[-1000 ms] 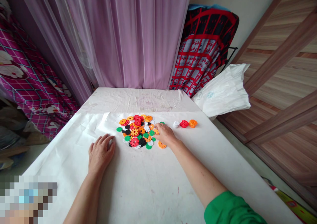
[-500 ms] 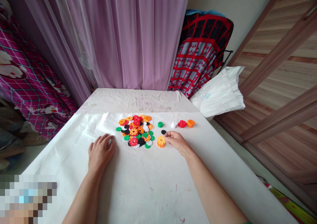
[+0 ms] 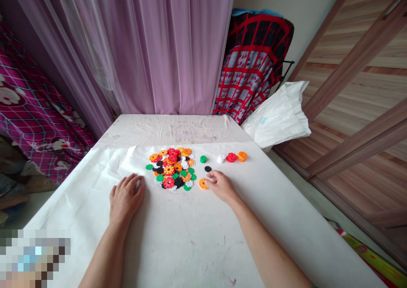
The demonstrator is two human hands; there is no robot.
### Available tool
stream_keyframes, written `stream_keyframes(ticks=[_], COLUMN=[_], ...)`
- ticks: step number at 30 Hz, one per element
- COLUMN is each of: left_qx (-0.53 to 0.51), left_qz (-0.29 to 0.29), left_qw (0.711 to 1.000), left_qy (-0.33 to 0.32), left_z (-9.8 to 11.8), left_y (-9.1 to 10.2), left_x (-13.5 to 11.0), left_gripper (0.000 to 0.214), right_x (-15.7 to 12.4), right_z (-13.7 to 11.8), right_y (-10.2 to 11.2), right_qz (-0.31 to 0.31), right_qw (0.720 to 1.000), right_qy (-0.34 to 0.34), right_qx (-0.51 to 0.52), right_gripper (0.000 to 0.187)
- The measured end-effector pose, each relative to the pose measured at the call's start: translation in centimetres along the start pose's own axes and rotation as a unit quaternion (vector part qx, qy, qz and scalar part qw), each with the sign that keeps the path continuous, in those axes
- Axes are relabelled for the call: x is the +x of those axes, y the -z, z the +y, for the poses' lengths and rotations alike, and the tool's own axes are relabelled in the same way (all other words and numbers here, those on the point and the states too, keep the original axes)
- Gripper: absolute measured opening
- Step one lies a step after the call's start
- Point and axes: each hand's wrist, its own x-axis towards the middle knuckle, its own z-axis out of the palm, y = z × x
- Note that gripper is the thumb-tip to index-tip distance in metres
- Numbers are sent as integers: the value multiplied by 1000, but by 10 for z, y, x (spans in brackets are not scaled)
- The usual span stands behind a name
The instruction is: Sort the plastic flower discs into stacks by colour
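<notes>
A heap of flower-shaped plastic discs (image 3: pixel 171 169) in red, orange, green, black and white lies on the white-covered table (image 3: pixel 190 237). My right hand (image 3: pixel 221 186) rests just right of the heap, fingers curled onto an orange disc (image 3: pixel 202 183). A lone black disc (image 3: pixel 207 169) lies just beyond that hand, and a green disc (image 3: pixel 203 159) farther back. Set apart in a row at the right are a white disc (image 3: pixel 221 158), a red disc (image 3: pixel 231 157) and another orange disc (image 3: pixel 242 156). My left hand (image 3: pixel 125 197) lies flat and open on the cloth, left of the heap.
Purple curtains (image 3: pixel 152 46) hang behind the table. A red patterned cloth (image 3: pixel 254 67) drapes over a rack at back right, with a white bag (image 3: pixel 280 120) beside the table's right edge. A pink patterned cover (image 3: pixel 38 114) is at the left. Wooden panelling (image 3: pixel 365 88) stands on the right.
My right hand has drawn back out of the heap toward me, dragging an orange disc clear. A black and a green disc now lie apart from the heap. My left hand stays flat.
</notes>
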Motion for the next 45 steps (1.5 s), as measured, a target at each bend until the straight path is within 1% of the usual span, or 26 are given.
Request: stream_keyframes(ticks=[2,4,6,8,14,17,21,24,28,33,40,43,45], left_qx=[-1,0,1,3,6,7,10,9,6,4,5,6,6], left_qz=[-2,-5,-5,-8,-13,-6,-21,-23,-17,-16,-17,-14,-11], left_qw=[1000,1000,1000,1000,1000,1000,1000,1000,1000,1000,1000,1000,1000], left_qy=[1,1,0,-1,2,2,6,7,12,15,10,10,9], left_z=[0,0,2,3,3,3,5,6,7,7,7,7,7], left_y=[0,1,3,4,2,2,4,6,6,4,5,5,5], left_x=[0,0,0,0,0,0,0,-1,-1,-2,-2,-2,-2], left_gripper=[41,42,42,43,42,41,43,43,42,42,42,41,41], right_x=[-8,-13,-15,-15,-12,-9,1,12,23,20,24,27,27], right_z=[-8,-14,-17,-18,-19,-32,-56,-67,-65,-64,-76,-76,-73], right_y=[0,0,-2,-3,0,-2,-16,-26,-28,-30,-34,-35,-37], right_qz=[0,-5,-7,-8,-2,-5,-38,-59,-35,-65,-82,-83,-75], right_qw=[996,986,979,975,971,965,945,940,948,949,947,947,952], right_qy=[67,112,126,128,129,164,224,214,185,189,166,169,165], right_qx=[-64,-122,-163,-182,-202,-206,-237,-259,-257,-243,-261,-260,-246], right_gripper=[30,32,27,24,26,23,23,25,30,18,18,19,23])
